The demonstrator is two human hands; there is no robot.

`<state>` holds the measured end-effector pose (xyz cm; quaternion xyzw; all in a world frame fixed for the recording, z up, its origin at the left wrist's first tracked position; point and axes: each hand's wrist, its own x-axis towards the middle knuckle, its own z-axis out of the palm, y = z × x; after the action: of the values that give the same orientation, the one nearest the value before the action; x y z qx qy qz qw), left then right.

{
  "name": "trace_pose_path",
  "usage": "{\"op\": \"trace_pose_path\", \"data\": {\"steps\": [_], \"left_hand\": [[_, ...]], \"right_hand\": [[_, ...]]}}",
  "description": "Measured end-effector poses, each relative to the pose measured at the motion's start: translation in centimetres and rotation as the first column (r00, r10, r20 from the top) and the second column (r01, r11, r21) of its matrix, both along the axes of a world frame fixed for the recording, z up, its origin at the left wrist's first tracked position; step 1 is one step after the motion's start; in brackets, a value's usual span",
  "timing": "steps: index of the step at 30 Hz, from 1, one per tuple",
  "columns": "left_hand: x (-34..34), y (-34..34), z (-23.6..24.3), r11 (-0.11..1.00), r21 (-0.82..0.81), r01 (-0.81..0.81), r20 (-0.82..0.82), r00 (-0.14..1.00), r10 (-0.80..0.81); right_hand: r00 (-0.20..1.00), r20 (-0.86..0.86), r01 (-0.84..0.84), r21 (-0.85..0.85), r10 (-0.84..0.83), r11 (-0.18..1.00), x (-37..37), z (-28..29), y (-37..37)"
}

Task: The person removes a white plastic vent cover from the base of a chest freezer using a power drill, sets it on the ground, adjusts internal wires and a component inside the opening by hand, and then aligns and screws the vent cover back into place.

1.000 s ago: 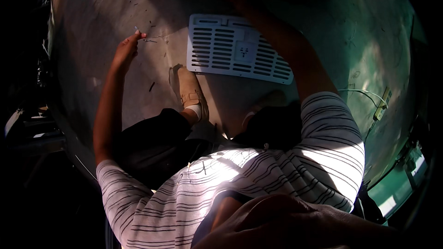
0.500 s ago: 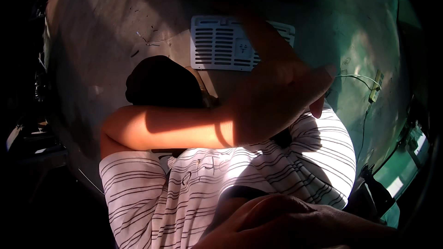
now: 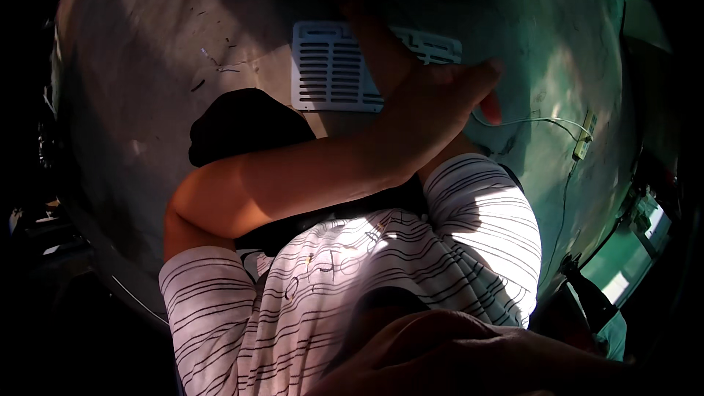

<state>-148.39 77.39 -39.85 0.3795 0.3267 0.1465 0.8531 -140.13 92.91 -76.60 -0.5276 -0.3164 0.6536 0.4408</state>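
My left forearm comes in from the left and crosses in front of me to the right. At its end my left hand (image 3: 433,106) is raised in shadow, two of its fingers stretched out and apart, with nothing visible in it. Beneath it my right forearm reaches up and to the left, over a pale slotted panel (image 3: 330,66) with rows of vents. My right hand (image 3: 356,11) lies in deep shadow by the panel's far edge; its fingers cannot be made out. Both arms hide part of the panel, which lies on the floor (image 3: 154,81).
My dark-clothed knee (image 3: 249,126) is left of the panel. To the right lies a yellowish power strip (image 3: 584,137) with a pale cable running toward my left hand's side. Small dark scraps (image 3: 198,86) lie on the floor at the left. Bright sun patches and shadow mix.
My left hand has moved up and slightly left, its forearm now slanting upward. My right hand has shifted a little left along the panel's far side. The whole view has shifted slightly.
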Motion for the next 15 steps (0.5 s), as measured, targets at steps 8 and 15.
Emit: {"op": "trace_pose_path", "data": {"steps": [8,15], "left_hand": [[1.2,2.0,-0.5,0.993,-0.070,0.091,-0.040,0.995,-0.094],[2.6,2.2,-1.1,0.988,-0.108,0.109,-0.029,0.993,-0.113]], "right_hand": [[0.967,-0.251,0.022,-0.101,-0.046,0.995,-4.4,-3.7,1.0],[0.934,-0.336,0.131,-0.005,-0.125,0.991,-5.5,-7.6,3.4]]}}
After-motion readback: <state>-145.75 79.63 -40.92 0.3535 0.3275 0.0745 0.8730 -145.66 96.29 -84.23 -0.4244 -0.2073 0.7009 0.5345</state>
